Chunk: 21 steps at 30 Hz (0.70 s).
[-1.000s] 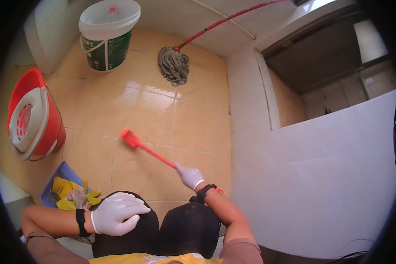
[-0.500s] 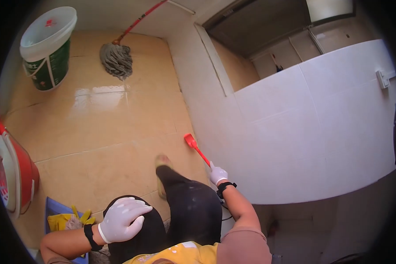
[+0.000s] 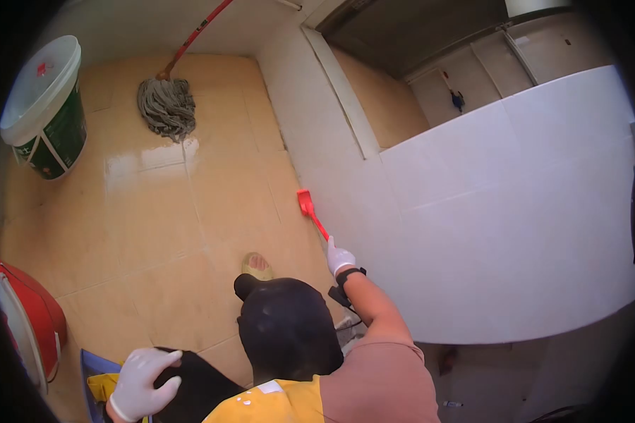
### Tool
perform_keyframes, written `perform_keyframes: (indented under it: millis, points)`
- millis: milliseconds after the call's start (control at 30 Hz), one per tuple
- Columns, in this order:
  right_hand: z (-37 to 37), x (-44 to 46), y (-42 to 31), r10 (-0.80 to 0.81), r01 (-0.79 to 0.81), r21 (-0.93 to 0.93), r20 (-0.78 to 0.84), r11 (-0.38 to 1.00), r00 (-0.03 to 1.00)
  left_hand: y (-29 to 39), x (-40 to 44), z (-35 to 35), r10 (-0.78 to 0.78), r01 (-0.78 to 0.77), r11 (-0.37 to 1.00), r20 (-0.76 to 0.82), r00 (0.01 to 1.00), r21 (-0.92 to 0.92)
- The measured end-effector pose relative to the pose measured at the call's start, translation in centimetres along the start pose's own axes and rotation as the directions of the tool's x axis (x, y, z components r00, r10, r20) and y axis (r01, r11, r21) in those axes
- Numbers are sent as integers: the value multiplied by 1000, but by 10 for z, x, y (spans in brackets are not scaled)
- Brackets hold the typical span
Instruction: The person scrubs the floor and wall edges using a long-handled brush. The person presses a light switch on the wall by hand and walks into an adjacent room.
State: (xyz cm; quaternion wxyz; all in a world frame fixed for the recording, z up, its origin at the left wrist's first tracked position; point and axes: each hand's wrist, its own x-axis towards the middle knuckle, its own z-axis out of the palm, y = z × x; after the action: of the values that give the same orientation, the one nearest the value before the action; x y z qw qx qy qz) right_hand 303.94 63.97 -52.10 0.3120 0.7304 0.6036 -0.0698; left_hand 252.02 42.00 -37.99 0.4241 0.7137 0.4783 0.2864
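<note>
My right hand (image 3: 339, 257), in a white glove, is closed round the handle of a red long-handled brush (image 3: 305, 203). The brush head is at the floor's right edge, beside the white wall; its bristles are hidden. My left hand (image 3: 145, 384), also gloved, has its fingers apart near my left knee and holds nothing. Below and beside it lies a blue dustpan-like container (image 3: 95, 365) with yellow cloth or gloves (image 3: 102, 386) in it, partly hidden.
A grey mop (image 3: 166, 107) with a red handle rests on the tiled floor (image 3: 155, 233). A white and green bucket (image 3: 63, 137) stands at the upper left, a red bucket (image 3: 41, 310) below it. The tiled wall (image 3: 487, 233) with an opening is on the right.
The red brush has moved from the middle of the floor to the wall's base on the right. The view has turned, and my left hand has shifted left and lower, its fingers more curled.
</note>
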Motion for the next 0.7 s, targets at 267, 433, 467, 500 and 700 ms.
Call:
perform_keyframes:
  millis: [267, 433, 467, 500, 700]
  points:
    - [-92, 273, -73, -67, 115, 164, -276, 980, 959, 30, 62, 1, -264, 306, 915, -185, 947, 263]
    - [-126, 287, 17, -225, 247, 178, -134, 953, 965, 35, 130, -2, -385, 460, 858, -307, 870, 229]
    - [-114, 266, 44, -243, 240, 117, 11, 964, 970, 30, 123, -5, -420, 512, 835, -368, 830, 201]
    - [-117, 245, 62, -276, 268, 115, 53, 956, 960, 27, 127, -12, -464, 554, 820, -399, 791, 146]
    - [-183, 424, 24, -322, 353, 230, -162, 907, 933, 67, 341, -32, -460, 561, 787, -361, 811, 257]
